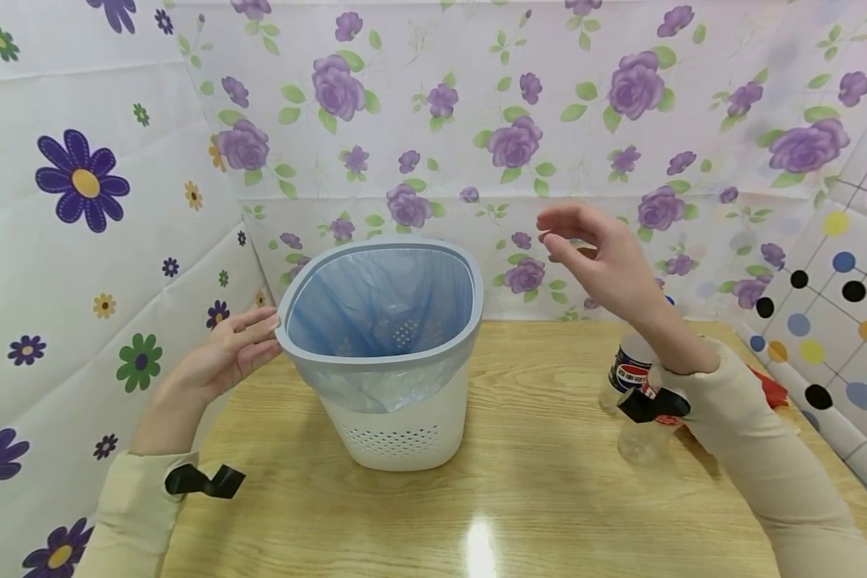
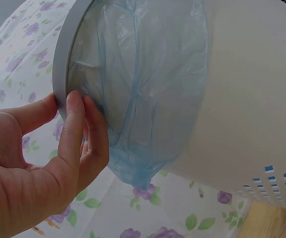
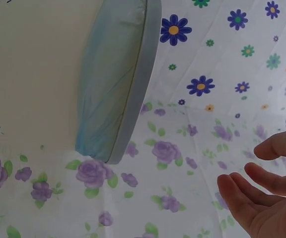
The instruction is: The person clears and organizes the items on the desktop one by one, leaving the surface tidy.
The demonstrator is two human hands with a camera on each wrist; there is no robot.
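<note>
A white trash bin with a grey-blue rim stands upright on the wooden table. It is lined with a translucent blue trash bag, whose edge folds down outside under the rim. At the bin's left side, my left hand holds the rim; in the left wrist view the thumb and fingertips pinch it from either side. My right hand hovers in the air to the right of the bin, fingers loosely bent and nothing between them. In the right wrist view that hand is apart from the rim.
Behind the right forearm stands a clear plastic bottle with a dark blue label. A clear bottle-like piece and a red wrapper lie nearby, partly hidden by the sleeve. Patterned cloth walls enclose the table.
</note>
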